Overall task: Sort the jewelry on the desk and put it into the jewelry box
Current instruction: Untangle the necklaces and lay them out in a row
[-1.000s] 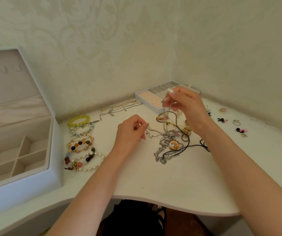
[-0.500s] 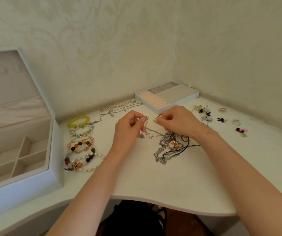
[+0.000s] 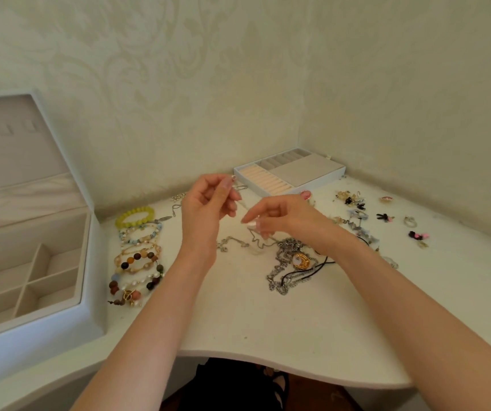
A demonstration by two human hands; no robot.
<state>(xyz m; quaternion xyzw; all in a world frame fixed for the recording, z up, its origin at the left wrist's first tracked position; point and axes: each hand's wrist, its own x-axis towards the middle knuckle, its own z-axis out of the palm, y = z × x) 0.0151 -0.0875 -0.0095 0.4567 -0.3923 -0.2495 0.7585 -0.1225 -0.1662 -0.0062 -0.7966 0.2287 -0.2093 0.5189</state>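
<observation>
1. The white jewelry box (image 3: 90,292) stands open at the desk's (image 3: 238,321) left edge; the divided compartments that show hold nothing, and its raised lid has a pale padded lining.
2. A shallow white tray (image 3: 290,175) sits in the far corner, well right of the jewelry box, with peach ring rolls on its left side and grey padded sections beside them; no jewelry shows in it.
3. A thin silver chain (image 3: 247,240) trails on the desk right of the jewelry box, rising to both hands.
4. The left hand (image 3: 205,209), raised, pinches the chain's upper end between thumb and fingertip.
5. The right hand (image 3: 285,218) pinches the same chain lower down, fingers pressed together.
6. Beaded bracelets (image 3: 137,256) lie in a column just right of the jewelry box.
7. A tangle of necklaces (image 3: 293,264) lies beyond them, under the right wrist.
8. Small earrings (image 3: 357,215) are scattered farthest from the jewelry box.
</observation>
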